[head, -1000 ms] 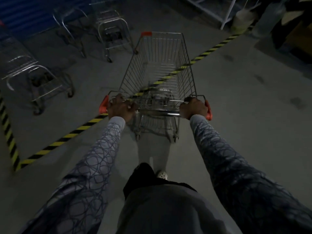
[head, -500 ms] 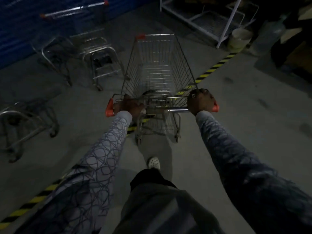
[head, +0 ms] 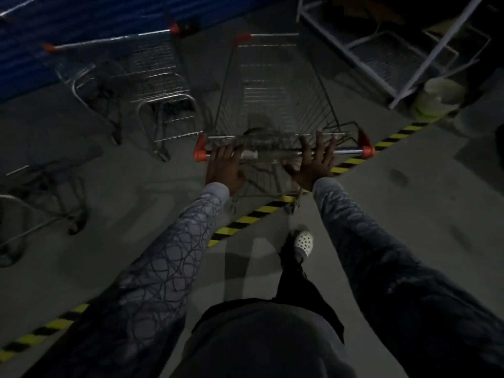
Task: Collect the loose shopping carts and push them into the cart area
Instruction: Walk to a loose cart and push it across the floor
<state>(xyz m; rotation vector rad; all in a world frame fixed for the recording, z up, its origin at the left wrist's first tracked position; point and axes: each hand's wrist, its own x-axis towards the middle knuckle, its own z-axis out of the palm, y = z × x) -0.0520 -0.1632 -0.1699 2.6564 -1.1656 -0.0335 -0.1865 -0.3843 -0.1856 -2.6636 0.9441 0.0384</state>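
Steel-wire cart stands dead ahead of a person on a dim concrete floor. Its long axis runs straight away from the body, and its nose points across the yellow-and-black tape. The rear wheels sit at the tape, while the basket lies beyond it, on the side where parked carts wait. The handle lies crosswise, just past the tape, with both hands on it.

The left hand lies over the bar close to its left orange cap; blur hides whether the fingers wrap it. The right hand is spread wide, fingers straight and splayed across the bar and thumb out to the side. It appears to press rather than grip, and it sits well in from the right cap. Both arms reach out about equally, so neither hand is clearly nearer.

Beyond the tape, the parked carts stand left of the cart's line and a rack stands right of it. Nesting would likely call for a swing left, led by the right hand.
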